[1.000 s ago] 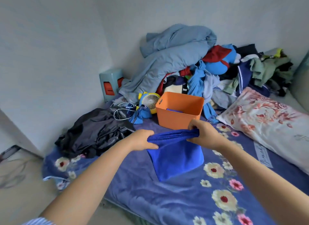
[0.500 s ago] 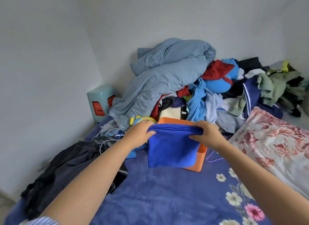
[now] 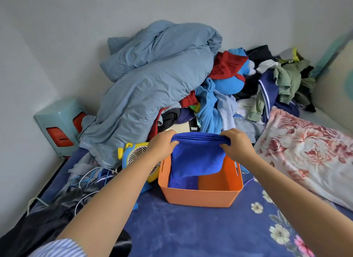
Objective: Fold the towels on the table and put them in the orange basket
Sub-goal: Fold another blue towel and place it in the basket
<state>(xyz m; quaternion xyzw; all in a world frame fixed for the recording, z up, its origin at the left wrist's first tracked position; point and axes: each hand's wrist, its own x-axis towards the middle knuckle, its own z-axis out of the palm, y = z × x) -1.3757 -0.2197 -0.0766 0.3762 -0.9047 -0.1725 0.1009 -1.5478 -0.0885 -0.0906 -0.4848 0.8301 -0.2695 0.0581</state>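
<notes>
A folded blue towel [image 3: 197,159] hangs from both my hands, directly over the orange basket [image 3: 200,196]. My left hand [image 3: 161,144] pinches its top left corner and my right hand [image 3: 236,145] pinches the top right one. The towel's lower edge dips below the basket's rim, inside it. Another blue towel [image 3: 182,182] lies at the basket's left inner side. The basket stands on a blue flowered bedspread [image 3: 191,232].
Behind the basket rises a pile of clothes under a grey-blue duvet [image 3: 149,84]. A small yellow and blue fan [image 3: 136,155] touches the basket's left side. Dark clothing [image 3: 44,222] and cables lie front left; a flowered pillow [image 3: 309,151] lies right. A teal stool [image 3: 59,122] stands by the wall.
Both hands have carried the folded towel away from me, from above the bedspread to over the basket, and its lower part has dropped inside the rim.
</notes>
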